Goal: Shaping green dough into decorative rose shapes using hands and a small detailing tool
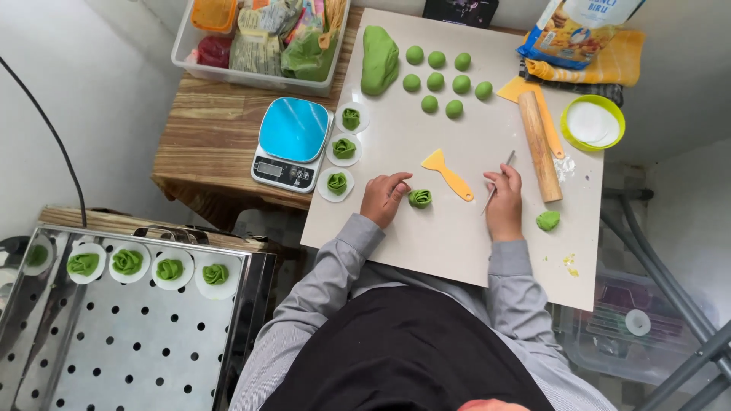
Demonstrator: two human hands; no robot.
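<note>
Here the left hand (384, 197) grasps a green dough rose (419, 199) with its fingertips on the white board (449, 236). The right hand (504, 204) is closed around a thin metal tool (496, 184), just beside a yellow scraper (447, 174) and near a wooden rolling pin (539, 144).

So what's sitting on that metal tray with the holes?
On the perforated steel tray, four green dough roses sit along the far edge, each on a white paper round. A fifth at the left corner is partly cut off.
</note>
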